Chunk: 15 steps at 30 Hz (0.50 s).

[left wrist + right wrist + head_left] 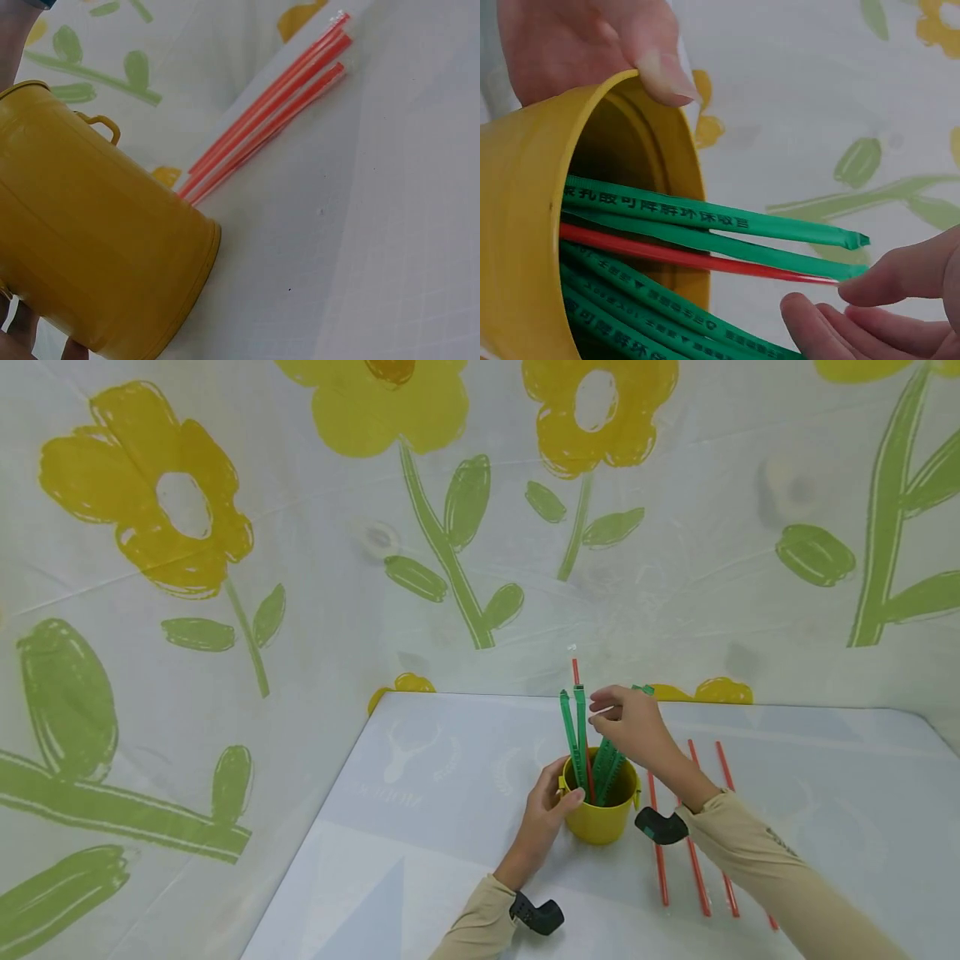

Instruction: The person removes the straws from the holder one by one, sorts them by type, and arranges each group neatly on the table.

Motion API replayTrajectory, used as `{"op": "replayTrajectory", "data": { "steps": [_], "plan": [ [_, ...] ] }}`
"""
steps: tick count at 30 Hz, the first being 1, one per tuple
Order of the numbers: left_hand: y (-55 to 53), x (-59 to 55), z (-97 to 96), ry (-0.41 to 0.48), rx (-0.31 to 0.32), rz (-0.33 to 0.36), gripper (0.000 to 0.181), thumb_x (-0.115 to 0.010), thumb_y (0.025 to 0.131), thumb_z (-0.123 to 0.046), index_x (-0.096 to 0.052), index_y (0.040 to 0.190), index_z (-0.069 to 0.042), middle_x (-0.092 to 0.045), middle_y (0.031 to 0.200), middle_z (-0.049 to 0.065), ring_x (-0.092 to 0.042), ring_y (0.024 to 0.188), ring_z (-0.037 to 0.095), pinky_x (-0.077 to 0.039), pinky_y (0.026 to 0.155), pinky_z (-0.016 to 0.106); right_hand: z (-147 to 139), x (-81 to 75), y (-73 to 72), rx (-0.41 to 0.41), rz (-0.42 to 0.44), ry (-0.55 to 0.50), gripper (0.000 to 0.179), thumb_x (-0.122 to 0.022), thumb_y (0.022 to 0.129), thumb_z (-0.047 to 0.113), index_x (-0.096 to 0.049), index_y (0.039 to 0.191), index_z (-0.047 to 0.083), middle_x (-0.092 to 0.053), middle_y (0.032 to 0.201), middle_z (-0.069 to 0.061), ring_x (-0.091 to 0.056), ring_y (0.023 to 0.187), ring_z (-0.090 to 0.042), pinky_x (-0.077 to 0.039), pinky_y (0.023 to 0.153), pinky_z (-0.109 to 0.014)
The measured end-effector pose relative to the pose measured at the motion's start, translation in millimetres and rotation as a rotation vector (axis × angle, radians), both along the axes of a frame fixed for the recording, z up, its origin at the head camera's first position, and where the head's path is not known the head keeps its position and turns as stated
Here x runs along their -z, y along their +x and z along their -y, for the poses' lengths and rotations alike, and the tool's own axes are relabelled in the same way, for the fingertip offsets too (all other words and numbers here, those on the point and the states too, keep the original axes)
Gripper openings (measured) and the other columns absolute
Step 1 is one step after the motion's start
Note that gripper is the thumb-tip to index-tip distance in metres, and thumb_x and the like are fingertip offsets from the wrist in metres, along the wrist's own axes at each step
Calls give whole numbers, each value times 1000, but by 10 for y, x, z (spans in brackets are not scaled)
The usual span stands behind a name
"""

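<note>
A small yellow bucket [597,824] stands on the table, holding several paper-wrapped green straws [580,718] with printed lettering and one red straw [575,672]. My left hand [546,802] grips the bucket from its left side, the thumb [667,79] over the rim. Above the bucket's right part is my right hand [633,722], fingers bent and fingertips apart. In the right wrist view the red straw's end passes behind a tip of the right hand [892,300]; in the head view it stands just left of those fingers.
Several red straws in clear wrappers [699,868] lie side by side on the white table [420,877], right of the bucket and partly beneath the right forearm. Behind the table hangs a flower-patterned cloth [315,568]. Each wrist wears a black camera [536,914].
</note>
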State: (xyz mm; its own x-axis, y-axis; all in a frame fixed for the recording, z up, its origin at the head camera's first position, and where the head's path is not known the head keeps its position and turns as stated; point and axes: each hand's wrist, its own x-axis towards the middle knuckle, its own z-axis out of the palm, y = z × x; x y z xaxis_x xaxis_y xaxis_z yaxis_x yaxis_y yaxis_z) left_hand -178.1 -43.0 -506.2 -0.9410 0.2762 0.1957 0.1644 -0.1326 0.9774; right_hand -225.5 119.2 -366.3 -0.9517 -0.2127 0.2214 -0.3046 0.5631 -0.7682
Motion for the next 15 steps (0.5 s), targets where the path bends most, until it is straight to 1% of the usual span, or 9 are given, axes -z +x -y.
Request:
{"op": "replayTrajectory", "data": {
  "steps": [6, 11, 15],
  "plan": [
    [-6, 3, 4, -22, -3, -1, 46, -51, 97, -19, -38, 141, -21, -43, 141, -3, -41, 127, 16, -35, 104, 33, 105, 59, -27, 13, -4, 39, 32, -58, 86, 2, -59, 116, -7, -65, 106, -24, -65, 94, -37, -55, 74, -45],
    [-7, -1, 8, -21, -6, -1, 48, -52, 96, -15, -38, 142, -16, -42, 141, 1, -41, 127, 20, -37, 103, 34, 162, 98, -37, 15, 3, 41, 31, -59, 84, 1, -59, 114, -8, -66, 101, -22, -65, 92, -36, -55, 74, -45],
    [0, -17, 11, -25, -7, 2, 48, -53, 96, -20, -38, 142, -19, -42, 141, -2, -42, 127, 17, -38, 102, 31, 190, 126, -38, 28, 21, 54, 35, -58, 83, 0, -58, 117, -8, -65, 102, -22, -63, 94, -35, -54, 76, -45]
  ]
}}
